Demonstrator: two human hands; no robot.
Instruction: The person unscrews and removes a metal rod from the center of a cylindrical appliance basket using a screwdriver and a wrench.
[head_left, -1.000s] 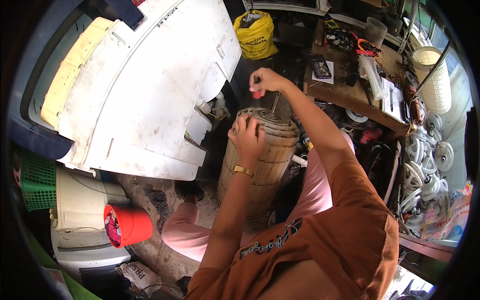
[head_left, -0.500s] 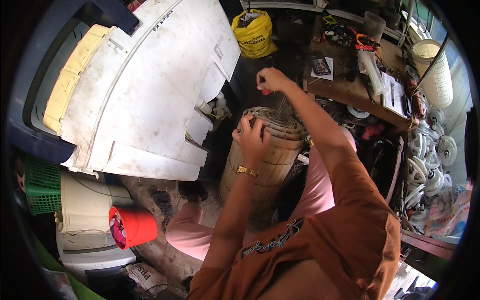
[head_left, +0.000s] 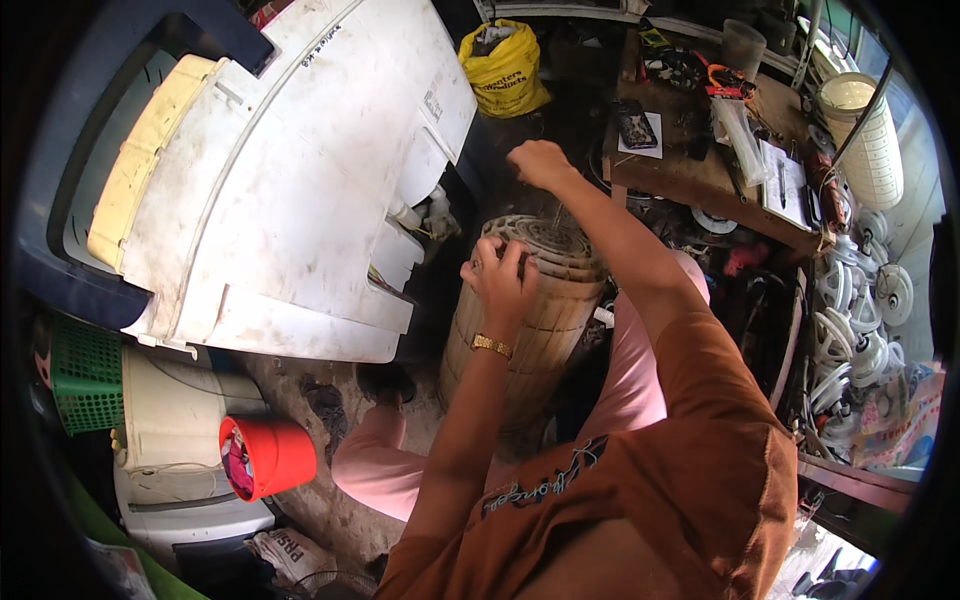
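Observation:
A grimy cream plastic drum [head_left: 495, 370] with a ribbed, ringed top stands between my pink-trousered legs. My left hand [head_left: 500, 275], with a gold-coloured watch [head_left: 492, 345] on the wrist, curls its fingers on the near left of the drum's top rim. A thin metal rod [head_left: 557, 213] rises from the top. Above and behind it my right hand [head_left: 535, 160] is closed, back up, with what it holds hidden under the fingers. A large white plastic casing [head_left: 290, 180] with pipe fittings [head_left: 430, 215] at its opening is at the drum's left.
A yellow bag [head_left: 505, 75] stands behind. At right are a cluttered wooden table [head_left: 715, 200], a cream perforated cylinder [head_left: 860, 140] and several white pulleys [head_left: 845, 330]. A red bucket [head_left: 290, 455] and green basket [head_left: 85, 375] sit lower left.
My right hand has risen slightly and turned back-up; the red piece seen under its fingers before is out of sight. My left hand stays on the rim.

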